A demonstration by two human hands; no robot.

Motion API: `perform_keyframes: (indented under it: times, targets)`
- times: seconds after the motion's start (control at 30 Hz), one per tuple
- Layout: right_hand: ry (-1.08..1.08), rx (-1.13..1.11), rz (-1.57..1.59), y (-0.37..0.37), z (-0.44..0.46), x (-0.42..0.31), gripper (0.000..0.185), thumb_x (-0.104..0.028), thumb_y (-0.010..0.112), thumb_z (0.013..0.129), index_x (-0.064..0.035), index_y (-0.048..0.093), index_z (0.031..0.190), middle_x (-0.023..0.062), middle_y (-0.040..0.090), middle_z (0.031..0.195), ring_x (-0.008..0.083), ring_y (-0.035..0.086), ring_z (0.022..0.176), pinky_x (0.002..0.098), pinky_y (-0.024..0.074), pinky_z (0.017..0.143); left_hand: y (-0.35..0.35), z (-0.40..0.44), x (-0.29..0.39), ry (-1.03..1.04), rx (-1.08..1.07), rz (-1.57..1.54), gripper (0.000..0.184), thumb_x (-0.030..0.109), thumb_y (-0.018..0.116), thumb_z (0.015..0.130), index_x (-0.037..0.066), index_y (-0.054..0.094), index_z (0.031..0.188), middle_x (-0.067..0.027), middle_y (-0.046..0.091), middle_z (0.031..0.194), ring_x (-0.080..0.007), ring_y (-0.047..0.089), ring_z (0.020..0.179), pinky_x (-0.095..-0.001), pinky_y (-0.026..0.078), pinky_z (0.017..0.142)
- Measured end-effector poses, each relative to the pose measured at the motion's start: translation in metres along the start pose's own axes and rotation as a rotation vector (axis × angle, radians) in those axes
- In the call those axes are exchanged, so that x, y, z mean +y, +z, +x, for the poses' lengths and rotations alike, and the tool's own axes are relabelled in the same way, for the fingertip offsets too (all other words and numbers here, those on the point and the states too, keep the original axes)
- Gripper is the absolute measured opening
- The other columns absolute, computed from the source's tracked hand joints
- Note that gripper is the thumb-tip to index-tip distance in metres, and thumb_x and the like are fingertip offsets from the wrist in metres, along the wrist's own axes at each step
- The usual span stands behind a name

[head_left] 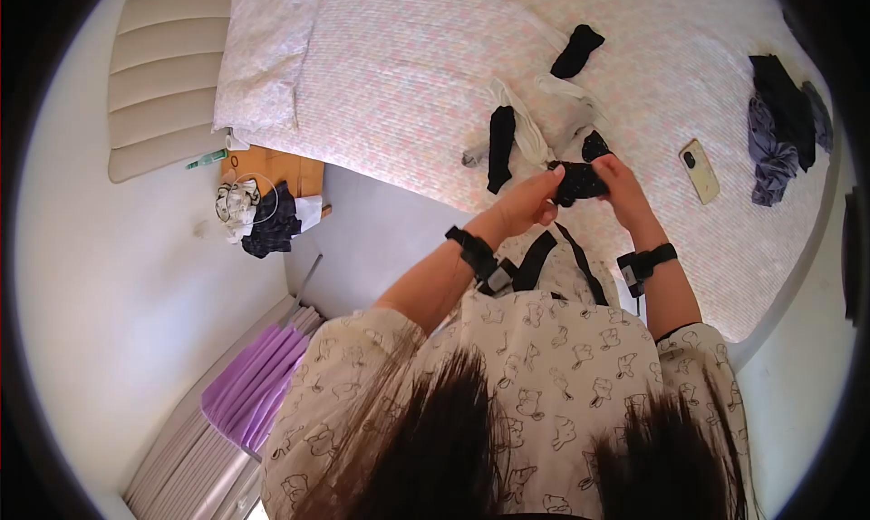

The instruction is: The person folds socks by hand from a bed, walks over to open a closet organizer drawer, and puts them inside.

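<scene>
Above the near edge of the bed, a folded black speckled sock point(580, 184) is stretched between my two hands. My left hand point(533, 203) pinches its left end with thumb and fingers. At the other end, my right hand point(620, 190) grips it the same way. Just beyond lie a small black speckled piece point(594, 145), perhaps another sock, a long white sock point(527, 128) and a black sock point(500, 148). Farther back rest a grey-white sock point(578, 119) and another black sock point(577, 52).
A phone point(700, 171) lies on the bed point(408, 58) to the right. Beyond it are black clothing point(785, 98) and grey cloth point(771, 153). On the left stand a pillow point(263, 58) and a wooden bedside table point(294, 168) with cloth on it. A purple folded item point(254, 384) is at lower left.
</scene>
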State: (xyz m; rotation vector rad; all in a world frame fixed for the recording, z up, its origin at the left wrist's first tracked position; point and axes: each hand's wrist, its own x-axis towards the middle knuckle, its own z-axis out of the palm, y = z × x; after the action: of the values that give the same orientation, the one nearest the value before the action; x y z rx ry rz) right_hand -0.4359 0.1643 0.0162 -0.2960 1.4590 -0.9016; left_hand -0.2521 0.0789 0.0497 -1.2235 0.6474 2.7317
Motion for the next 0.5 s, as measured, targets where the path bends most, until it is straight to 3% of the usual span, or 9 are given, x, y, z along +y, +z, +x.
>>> perform_keyframes:
  times: [0.03, 0.1, 0.13, 0.17, 0.23, 0.27, 0.3, 0.37, 0.5]
  targets:
    - [-0.001, -0.005, 0.007, 0.0, 0.007, 0.001, 0.019, -0.028, 0.049, 0.088, -0.0101, 0.053, 0.09, -0.0027, 0.052, 0.075, 0.0052, 0.05, 0.067, 0.0221, 0.0417, 0.058, -0.013, 0.004, -0.007, -0.002, 0.007, 0.005, 0.037, 0.045, 0.041, 0.09, 0.012, 0.05, 0.101, 0.0018, 0.055, 0.079, -0.0078, 0.036, 0.045, -0.0198, 0.027, 0.04]
    - [0.065, 0.191, -0.021, -0.009, 0.02, 0.018, 0.021, -0.027, 0.05, 0.087, -0.0068, 0.054, 0.09, -0.002, 0.053, 0.073, 0.008, 0.05, 0.065, 0.0253, 0.0402, 0.055, -0.029, 0.008, -0.018, 0.159, 0.297, -0.03, 0.024, 0.031, 0.053, 0.087, 0.01, 0.052, 0.097, 0.0019, 0.054, 0.078, -0.007, 0.037, 0.046, -0.0193, 0.029, 0.041]
    - [-0.099, 0.232, -0.3, -0.021, 0.038, 0.056, 0.024, -0.028, 0.052, 0.086, -0.0053, 0.055, 0.091, 0.0002, 0.051, 0.069, 0.0122, 0.049, 0.062, 0.0298, 0.041, 0.056, -0.033, 0.007, -0.022, 0.15, 0.46, 0.022, 0.02, 0.024, 0.059, 0.084, 0.009, 0.052, 0.096, 0.0014, 0.054, 0.078, -0.0067, 0.039, 0.049, -0.0184, 0.03, 0.043]
    - [-0.085, 0.241, -0.3, -0.03, 0.04, 0.079, 0.024, -0.028, 0.052, 0.086, -0.0053, 0.055, 0.091, 0.0002, 0.051, 0.069, 0.0122, 0.049, 0.062, 0.0298, 0.041, 0.056, -0.039, 0.007, -0.025, 0.135, 0.454, 0.019, 0.02, 0.024, 0.059, 0.084, 0.009, 0.052, 0.096, 0.0014, 0.054, 0.078, -0.0067, 0.039, 0.049, -0.0184, 0.03, 0.043]
    - [-0.277, 0.454, -0.606, -0.046, 0.044, 0.109, 0.024, -0.028, 0.053, 0.084, -0.006, 0.055, 0.093, 0.0049, 0.052, 0.066, 0.0176, 0.052, 0.063, 0.0344, 0.0416, 0.058, -0.063, 0.006, -0.03, 0.095, 0.805, 0.194, 0.019, 0.025, 0.06, 0.082, 0.009, 0.051, 0.09, 0.0004, 0.054, 0.078, -0.0068, 0.041, 0.053, -0.0183, 0.032, 0.044]
    - [-0.199, 0.555, -0.594, -0.057, 0.048, 0.123, 0.022, -0.027, 0.055, 0.083, -0.0094, 0.056, 0.096, 0.0098, 0.057, 0.07, 0.0217, 0.056, 0.068, 0.0352, 0.043, 0.062, -0.082, 0.005, -0.034, 0.073, 0.771, 0.159, 0.019, 0.026, 0.06, 0.082, 0.01, 0.051, 0.088, -0.0004, 0.054, 0.079, -0.0071, 0.043, 0.056, -0.0185, 0.033, 0.045]
    - [-0.188, 0.558, -0.597, -0.058, 0.047, 0.119, 0.022, -0.027, 0.055, 0.083, -0.0094, 0.056, 0.096, 0.0098, 0.057, 0.07, 0.0217, 0.056, 0.068, 0.0352, 0.043, 0.062, -0.104, 0.004, -0.039, 0.048, 0.738, 0.122, 0.02, 0.026, 0.061, 0.082, 0.01, 0.05, 0.085, -0.0012, 0.055, 0.081, -0.0074, 0.044, 0.058, -0.0187, 0.033, 0.045]
    - [0.041, 0.575, -0.559, -0.057, 0.041, 0.092, 0.024, -0.027, 0.056, 0.082, -0.0095, 0.056, 0.099, 0.0121, 0.06, 0.076, 0.0262, 0.058, 0.073, 0.036, 0.0442, 0.064, -0.121, 0.004, -0.039, 0.047, 0.657, 0.134, 0.019, 0.027, 0.061, 0.082, 0.011, 0.049, 0.081, -0.0021, 0.057, 0.081, -0.0075, 0.048, 0.063, -0.0193, 0.035, 0.048]
    - [-0.053, 0.329, -0.861, -0.058, 0.078, 0.112, 0.028, -0.026, 0.055, 0.083, -0.0051, 0.055, 0.101, 0.0133, 0.057, 0.075, 0.0276, 0.056, 0.071, 0.0359, 0.0426, 0.062, -0.108, 0.011, -0.027, -0.026, 0.552, 0.391, 0.02, 0.028, 0.058, 0.084, 0.01, 0.051, 0.086, -0.0012, 0.058, 0.076, -0.0077, 0.05, 0.067, -0.0219, 0.038, 0.054]
